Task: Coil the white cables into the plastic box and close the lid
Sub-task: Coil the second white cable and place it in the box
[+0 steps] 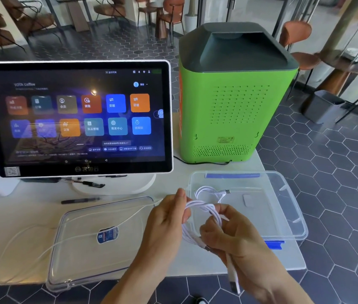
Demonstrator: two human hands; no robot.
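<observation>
I hold a coil of white cable (pixel 204 212) above the near left corner of the clear plastic box (pixel 288 216). My left hand (pixel 167 222) grips the coil's top loops, and my right hand (pixel 224 233) pinches its lower part. The cable's USB plug end (pixel 234 279) hangs below my right hand. Another coiled white cable (pixel 212 192) lies inside the box. The clear lid (pixel 81 260) with a blue label lies upside down to the left. A third thin white cable (pixel 31 235) trails loose across the table and lid.
A touchscreen terminal (pixel 75 119) on a white stand fills the back left, with two black pens (pixel 81 200) in front of it. A green machine (pixel 233 95) stands behind the box. The box's right side overhangs the table edge (pixel 283 266).
</observation>
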